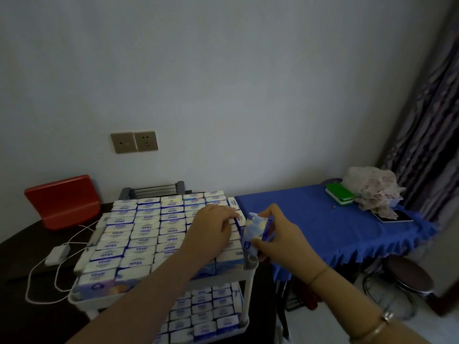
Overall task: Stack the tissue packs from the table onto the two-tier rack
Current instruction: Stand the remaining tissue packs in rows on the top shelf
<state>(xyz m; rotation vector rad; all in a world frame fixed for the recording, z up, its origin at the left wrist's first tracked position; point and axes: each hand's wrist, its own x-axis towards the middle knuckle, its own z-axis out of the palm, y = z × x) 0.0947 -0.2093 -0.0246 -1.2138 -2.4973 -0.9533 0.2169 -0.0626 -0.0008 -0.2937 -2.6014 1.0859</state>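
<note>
Pinching soft, light blue-white plastic tissue pack (257,233) mid-body with right hand (278,234); left hand (211,225) flat, fingers pressing the white rack's (246,289) top-tier packs (149,229).

Legible marking: the blue brand word "Vinda" is printed on the white top faces of the tissue packs (141,263) filling the upper tier of the rack (244,276), reading upside down from this viewpoint. Smaller print beneath it is too blurred to read.

Both arms extended forward, forearms bare.
Left hand (211,225) laid palm down, fingers (229,216) straight and spread slightly; right hand (278,232) raised beside it, fingers curled in a pinch; bands worn on right forearm.
</note>
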